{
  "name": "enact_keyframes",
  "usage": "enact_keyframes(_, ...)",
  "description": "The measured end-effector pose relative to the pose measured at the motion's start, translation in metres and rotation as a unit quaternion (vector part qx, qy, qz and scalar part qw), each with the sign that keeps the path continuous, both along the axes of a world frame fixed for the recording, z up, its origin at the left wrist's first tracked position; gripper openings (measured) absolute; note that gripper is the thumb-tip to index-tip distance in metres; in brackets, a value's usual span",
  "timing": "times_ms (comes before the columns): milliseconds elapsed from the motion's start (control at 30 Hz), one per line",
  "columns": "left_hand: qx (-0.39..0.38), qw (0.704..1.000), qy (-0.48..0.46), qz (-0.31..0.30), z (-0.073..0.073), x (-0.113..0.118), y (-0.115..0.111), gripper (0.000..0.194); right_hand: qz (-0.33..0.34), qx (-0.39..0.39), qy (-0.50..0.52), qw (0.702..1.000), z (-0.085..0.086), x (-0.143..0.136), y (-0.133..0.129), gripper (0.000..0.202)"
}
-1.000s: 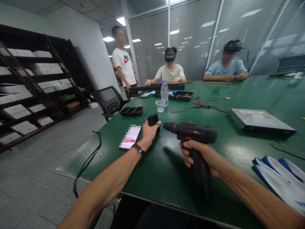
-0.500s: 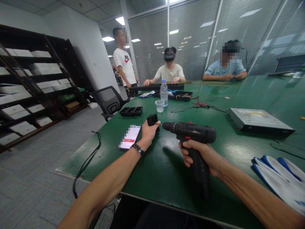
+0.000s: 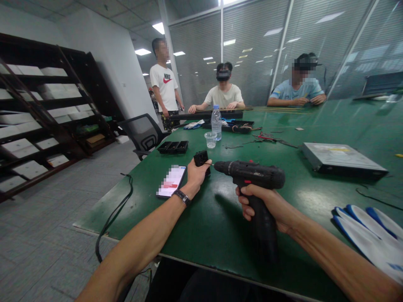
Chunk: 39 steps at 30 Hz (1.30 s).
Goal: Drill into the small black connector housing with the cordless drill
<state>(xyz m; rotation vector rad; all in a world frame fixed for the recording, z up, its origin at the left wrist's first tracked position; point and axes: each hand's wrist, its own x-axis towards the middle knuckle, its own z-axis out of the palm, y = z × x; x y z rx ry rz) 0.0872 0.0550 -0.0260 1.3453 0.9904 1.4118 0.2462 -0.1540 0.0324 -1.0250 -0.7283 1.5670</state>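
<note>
My right hand (image 3: pixel 255 199) is wrapped round the grip of a black cordless drill (image 3: pixel 256 173), its chuck pointing left. A thin bit runs from the chuck to a small black plastic part (image 3: pixel 200 158), which my left hand (image 3: pixel 197 174) holds with closed fingers. Whether the bit's tip sits inside the part I cannot tell, since my fingers cover that spot. Just left of my left hand lies a phone (image 3: pixel 171 181) with a lit screen. Both hands are above the green table (image 3: pixel 201 222).
A black three-section tray (image 3: pixel 173 147), a clear cup (image 3: pixel 210 140) and a water bottle (image 3: pixel 216 123) stand beyond my hands. At right are a flat metal box (image 3: pixel 343 158) and white-blue gloves (image 3: pixel 368 239). Two people sit across the table; another person (image 3: pixel 164 84) stands behind.
The person standing at the back has turned slightly and shifted. My hands, the drill and the black part look almost the same.
</note>
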Motion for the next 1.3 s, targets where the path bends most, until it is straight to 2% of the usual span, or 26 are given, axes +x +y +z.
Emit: enact_keyframes(1300, -0.001, 1.000, -0.005, -0.004, 0.0015, -0.0001, -0.0012, 0.039, -0.001, 0.003, -0.001, 1.000, -0.0013, 0.0011, 0.0005, 0.023)
